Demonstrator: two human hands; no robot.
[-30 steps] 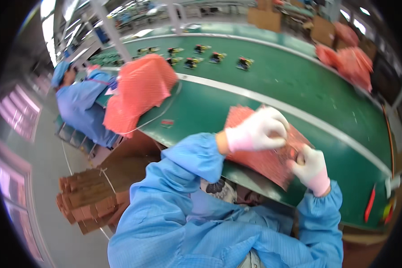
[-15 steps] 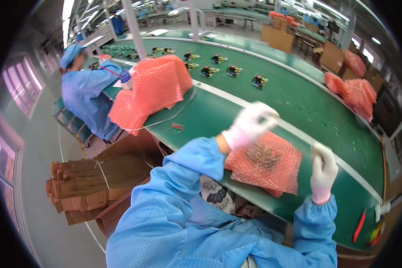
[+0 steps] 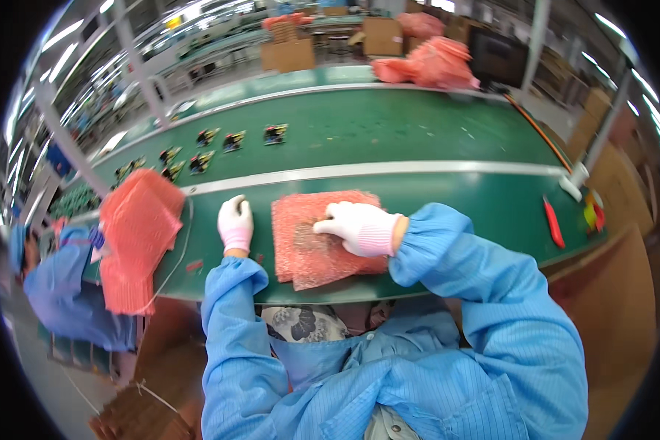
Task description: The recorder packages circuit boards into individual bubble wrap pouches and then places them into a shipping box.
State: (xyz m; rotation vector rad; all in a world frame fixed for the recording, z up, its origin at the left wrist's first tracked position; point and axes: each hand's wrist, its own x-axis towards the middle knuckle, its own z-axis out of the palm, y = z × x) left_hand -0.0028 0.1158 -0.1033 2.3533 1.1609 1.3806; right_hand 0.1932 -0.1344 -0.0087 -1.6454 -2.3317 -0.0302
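Observation:
Both hands wear white gloves with pink cuffs. My right hand (image 3: pixel 361 226) is over a heap of small, thin brownish-grey pieces (image 3: pixel 309 240), its thumb and forefinger apart at the heap's edge. The pieces are too small to name. They lie on a stack of pink bubble-wrap sheets (image 3: pixel 293 207) on the green bench, by its near edge. Left of the stack, my left hand (image 3: pixel 235 218) is held with its fingers curled in. Whatever it may hold is hidden.
Left stands more pink bubble wrap (image 3: pixel 141 220) with a pale cord (image 3: pixel 185 246). Beyond the white rail (image 3: pixel 359 172) several circuit boards (image 3: pixel 275 134) sit on the green surface. Red-handled tool (image 3: pixel 553 222) and tape rolls (image 3: pixel 592 213) lie right. A person in blue (image 3: pixel 81 286) sits far left.
The view has swung right. My left hand has moved from above the bubble-wrap stack to its left side. My right hand has come from the stack's right onto the heap.

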